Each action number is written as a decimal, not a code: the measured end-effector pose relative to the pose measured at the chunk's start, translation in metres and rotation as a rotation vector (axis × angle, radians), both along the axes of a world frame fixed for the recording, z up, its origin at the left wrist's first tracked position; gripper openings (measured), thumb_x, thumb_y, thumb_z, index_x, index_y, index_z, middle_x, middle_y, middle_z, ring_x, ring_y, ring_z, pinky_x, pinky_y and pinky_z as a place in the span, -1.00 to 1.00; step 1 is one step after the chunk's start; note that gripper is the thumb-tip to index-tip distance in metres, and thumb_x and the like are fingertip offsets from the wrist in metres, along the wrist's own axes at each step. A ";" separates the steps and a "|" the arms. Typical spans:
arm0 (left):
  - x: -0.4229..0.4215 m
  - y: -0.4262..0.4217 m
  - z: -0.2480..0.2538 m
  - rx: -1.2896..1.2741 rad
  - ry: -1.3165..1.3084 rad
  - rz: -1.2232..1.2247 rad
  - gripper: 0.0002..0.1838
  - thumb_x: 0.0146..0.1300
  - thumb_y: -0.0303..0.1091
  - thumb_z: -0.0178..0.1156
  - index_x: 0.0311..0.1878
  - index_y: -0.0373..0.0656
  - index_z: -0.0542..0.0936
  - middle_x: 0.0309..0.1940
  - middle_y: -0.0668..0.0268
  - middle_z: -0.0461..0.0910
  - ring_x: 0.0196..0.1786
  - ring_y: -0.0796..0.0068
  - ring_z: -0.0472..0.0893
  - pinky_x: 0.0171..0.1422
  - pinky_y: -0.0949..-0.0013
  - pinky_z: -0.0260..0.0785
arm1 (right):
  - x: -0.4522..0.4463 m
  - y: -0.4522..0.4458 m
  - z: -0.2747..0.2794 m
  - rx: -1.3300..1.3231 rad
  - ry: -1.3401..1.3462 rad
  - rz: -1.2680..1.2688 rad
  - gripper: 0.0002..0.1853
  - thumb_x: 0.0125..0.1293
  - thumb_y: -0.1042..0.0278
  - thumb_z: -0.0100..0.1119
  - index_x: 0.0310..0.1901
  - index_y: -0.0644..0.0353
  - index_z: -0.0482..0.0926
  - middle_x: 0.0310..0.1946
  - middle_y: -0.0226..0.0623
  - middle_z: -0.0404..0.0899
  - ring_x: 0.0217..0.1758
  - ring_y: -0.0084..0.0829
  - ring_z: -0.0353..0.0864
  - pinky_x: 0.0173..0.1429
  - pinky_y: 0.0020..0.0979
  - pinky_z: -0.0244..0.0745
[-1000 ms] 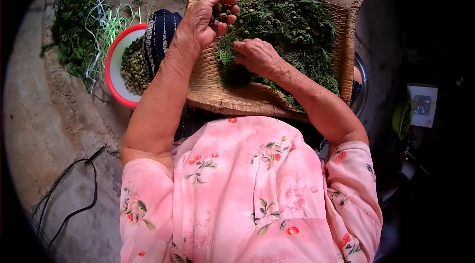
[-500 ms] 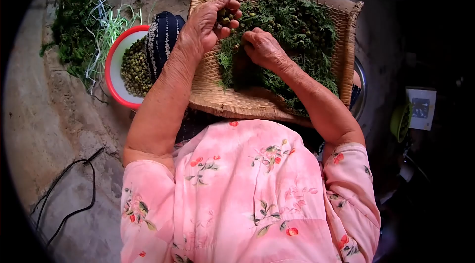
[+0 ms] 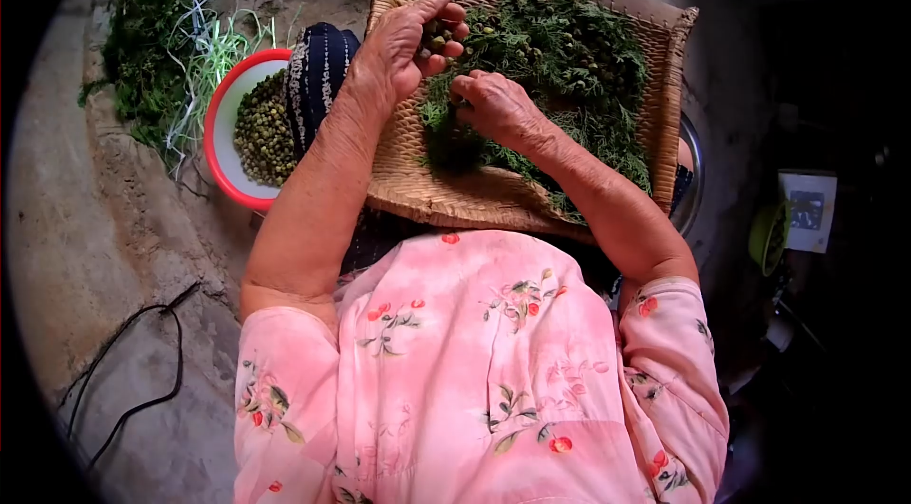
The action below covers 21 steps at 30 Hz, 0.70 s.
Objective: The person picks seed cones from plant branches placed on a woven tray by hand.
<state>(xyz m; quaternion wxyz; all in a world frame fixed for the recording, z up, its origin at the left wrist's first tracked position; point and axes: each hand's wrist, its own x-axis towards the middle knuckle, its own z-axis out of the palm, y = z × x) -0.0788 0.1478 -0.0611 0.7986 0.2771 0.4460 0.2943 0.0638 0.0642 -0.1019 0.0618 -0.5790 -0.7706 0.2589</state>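
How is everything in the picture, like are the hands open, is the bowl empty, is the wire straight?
Left hand: cupped, holding green pods
Right hand: fingers curled in, at the leafy sprigs
Woven tray: partly covered by sprigs
Red-rimmed bowl: has pods inside, partly hidden
Black cable: bent, on the floor
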 end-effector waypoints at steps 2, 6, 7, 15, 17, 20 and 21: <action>-0.001 0.000 0.002 -0.011 0.001 0.001 -0.71 0.26 -0.07 0.14 -0.32 -0.12 0.57 -0.49 0.35 0.57 -0.57 0.64 0.51 -0.69 0.69 0.24 | -0.003 -0.002 -0.007 -0.039 0.003 -0.024 -0.77 0.07 0.40 0.15 -0.22 0.22 0.42 -0.31 -0.04 0.50 -0.14 -0.03 0.52 -0.13 -0.12 0.45; 0.000 0.001 0.003 -0.019 0.022 0.000 -0.71 0.26 -0.07 0.14 -0.33 -0.12 0.57 -0.49 0.36 0.57 -0.57 0.63 0.51 -0.70 0.69 0.24 | -0.004 -0.003 -0.007 -0.053 0.011 -0.107 -0.73 0.07 0.40 0.17 -0.19 0.21 0.40 -0.28 -0.02 0.49 -0.11 -0.02 0.51 -0.11 -0.11 0.44; 0.000 0.001 0.003 -0.018 0.022 0.000 -0.71 0.26 -0.07 0.14 -0.33 -0.12 0.57 -0.49 0.36 0.57 -0.57 0.63 0.51 -0.70 0.69 0.24 | -0.003 -0.004 -0.007 -0.007 0.018 -0.097 -0.73 0.06 0.40 0.18 -0.20 0.21 0.39 -0.27 -0.01 0.49 -0.11 -0.01 0.51 -0.11 -0.11 0.44; 0.000 -0.001 0.006 -0.017 0.055 0.002 -0.71 0.26 -0.07 0.15 -0.31 -0.12 0.56 -0.45 0.34 0.57 -0.55 0.63 0.51 -0.69 0.67 0.23 | -0.006 -0.005 -0.014 0.067 0.122 -0.179 -0.83 0.07 0.44 0.12 -0.30 0.25 0.41 -0.31 -0.01 0.50 -0.16 0.01 0.51 -0.12 -0.09 0.42; 0.000 -0.002 0.004 -0.026 0.056 -0.007 -0.70 0.26 -0.06 0.15 -0.30 -0.13 0.56 -0.44 0.34 0.57 -0.55 0.63 0.51 -0.68 0.67 0.23 | 0.006 -0.002 -0.003 0.127 0.288 -0.243 -0.88 0.06 0.47 0.12 -0.36 0.28 0.44 -0.42 -0.02 0.53 -0.26 0.04 0.53 -0.19 -0.09 0.43; 0.002 -0.003 0.001 -0.032 0.044 -0.020 -0.68 0.27 -0.04 0.12 -0.28 -0.15 0.55 -0.44 0.32 0.57 -0.55 0.62 0.52 -0.67 0.66 0.26 | 0.017 0.002 0.030 0.260 0.429 -0.370 -0.85 0.07 0.53 0.16 -0.27 0.27 0.49 -0.43 -0.04 0.57 -0.32 -0.09 0.61 -0.24 -0.25 0.49; 0.003 -0.004 0.002 -0.047 0.060 -0.017 -0.68 0.28 -0.04 0.12 -0.28 -0.15 0.55 -0.44 0.32 0.57 -0.55 0.62 0.52 -0.66 0.66 0.28 | 0.016 0.002 0.041 0.296 0.472 -0.400 -0.86 0.10 0.52 0.17 -0.28 0.25 0.49 -0.42 -0.08 0.56 -0.35 -0.17 0.62 -0.28 -0.28 0.50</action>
